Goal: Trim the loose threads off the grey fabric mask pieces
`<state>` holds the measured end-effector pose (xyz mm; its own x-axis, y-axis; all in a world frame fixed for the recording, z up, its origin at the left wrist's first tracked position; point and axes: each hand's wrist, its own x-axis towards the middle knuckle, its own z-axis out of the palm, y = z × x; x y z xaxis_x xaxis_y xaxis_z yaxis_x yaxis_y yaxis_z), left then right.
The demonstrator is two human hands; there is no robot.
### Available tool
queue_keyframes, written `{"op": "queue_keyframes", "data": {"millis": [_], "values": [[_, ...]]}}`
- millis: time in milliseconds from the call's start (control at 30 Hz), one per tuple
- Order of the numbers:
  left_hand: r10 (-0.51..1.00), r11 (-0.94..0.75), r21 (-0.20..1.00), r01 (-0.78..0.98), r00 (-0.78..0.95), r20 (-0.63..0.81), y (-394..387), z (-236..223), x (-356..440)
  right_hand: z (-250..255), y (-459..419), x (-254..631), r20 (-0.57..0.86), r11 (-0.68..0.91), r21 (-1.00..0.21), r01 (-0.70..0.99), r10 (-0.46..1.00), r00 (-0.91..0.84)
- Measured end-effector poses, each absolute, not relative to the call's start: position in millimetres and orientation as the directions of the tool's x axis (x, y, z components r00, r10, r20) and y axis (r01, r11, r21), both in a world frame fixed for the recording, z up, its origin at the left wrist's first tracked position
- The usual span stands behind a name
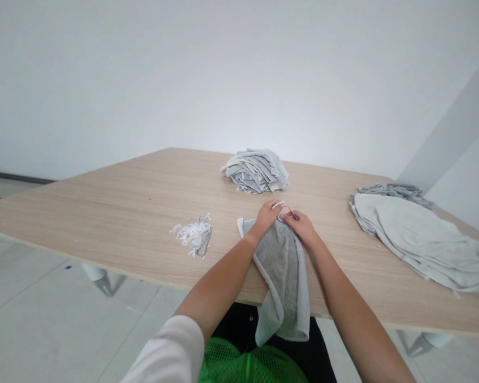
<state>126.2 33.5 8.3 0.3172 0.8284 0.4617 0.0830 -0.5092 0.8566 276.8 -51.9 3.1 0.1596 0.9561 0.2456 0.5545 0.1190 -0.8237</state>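
Observation:
A grey towel (281,271) with a paler border lies under both hands and hangs over the near edge of the wooden table (104,213). My left hand (268,217) rests on its upper part, with the fingers pinching a thin white strip (278,205) at the towel's top edge. My right hand (298,226) presses on the towel beside it. Its fingertips hold a thin, dark-tipped item (291,214), too small to name. The fingers partly hide the strip's end.
A stack of grey cloth pieces (255,171) sits at the table's far side, and a tangle of white scraps (193,235) lies to the left. A large pale grey cloth (415,239) covers the right side, with darker grey cloth (395,190) behind it.

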Motion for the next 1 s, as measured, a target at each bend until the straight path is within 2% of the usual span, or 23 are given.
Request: {"op": "queue_keyframes", "data": {"millis": [133,200,367,467,567,700,767,833,933,1000], "values": [[0.875,-0.471,0.860,0.197,0.230,0.427,34.7,11.8,121.2,2.6,-53.3,279.3,0.230,0.046,-0.691,0.722,0.960,0.159],[0.906,-0.421,0.866,0.271,0.175,0.386,33.2,14.3,117.7,3.0,-52.6,283.4,0.241,-0.021,-0.642,0.766,0.943,0.228],[0.935,-0.334,0.806,0.488,0.065,0.348,25.7,24.6,108.1,9.3,-52.7,298.0,0.258,-0.144,-0.674,0.724,0.873,0.414],[0.946,-0.272,0.702,0.659,0.048,0.321,18.0,34.6,100.5,14.1,-55.6,303.7,0.225,-0.147,-0.710,0.689,0.879,0.420],[0.952,-0.192,0.546,0.816,0.019,0.306,8.8,46.8,87.1,16.0,-59.3,305.0,0.130,-0.148,-0.711,0.688,0.933,0.335],[0.965,-0.087,0.408,0.909,-0.025,0.261,1.5,61.4,58.4,14.7,-61.0,303.8,0.053,-0.139,-0.621,0.772,0.975,0.218],[0.981,-0.086,0.369,0.925,0.013,0.194,1.9,66.8,43.6,13.7,-60.0,304.6,0.046,-0.188,-0.562,0.805,0.965,0.258],[0.988,-0.147,0.320,0.936,0.121,0.099,4.1,70.8,32.3,12.9,-58.7,307.5,0.046,-0.279,-0.496,0.822,0.937,0.345],[0.985,-0.144,0.348,0.927,0.169,-0.044,7.1,72.8,24.2,11.6,-58.2,315.5,0.060,-0.395,-0.426,0.814,0.885,0.461],[0.980,-0.162,0.510,0.845,0.199,-0.018,7.4,70.7,23.1,10.5,-58.8,321.7,0.062,-0.446,-0.414,0.794,0.856,0.514]]}}
